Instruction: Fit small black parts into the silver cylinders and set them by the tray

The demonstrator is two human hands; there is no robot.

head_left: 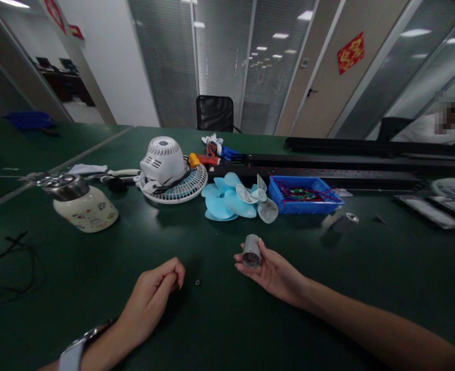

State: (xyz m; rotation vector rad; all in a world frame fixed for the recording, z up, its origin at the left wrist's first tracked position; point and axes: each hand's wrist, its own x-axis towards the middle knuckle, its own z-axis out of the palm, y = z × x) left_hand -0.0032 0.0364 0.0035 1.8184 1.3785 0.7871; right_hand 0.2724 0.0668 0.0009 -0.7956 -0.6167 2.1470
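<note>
At about one o'clock over the green tabletop (76, 268), my right hand (275, 273) cradles a small metal cylinder (251, 251), fingers wrapped round its side. It looks stiff, dense for its size and smooth, so gripping the round body seems safest. My left hand (155, 293) rests loosely curled at eleven, holding nothing visible, near a tiny washer (197, 282).

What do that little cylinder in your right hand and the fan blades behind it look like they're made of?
The cylinder in the right hand looks like metal: dull grey with a soft sheen, and a darker open end. The fan blades look like plastic: smooth, pale blue, slightly glossy; the smaller blades beside them look like clear or whitish plastic.
</note>
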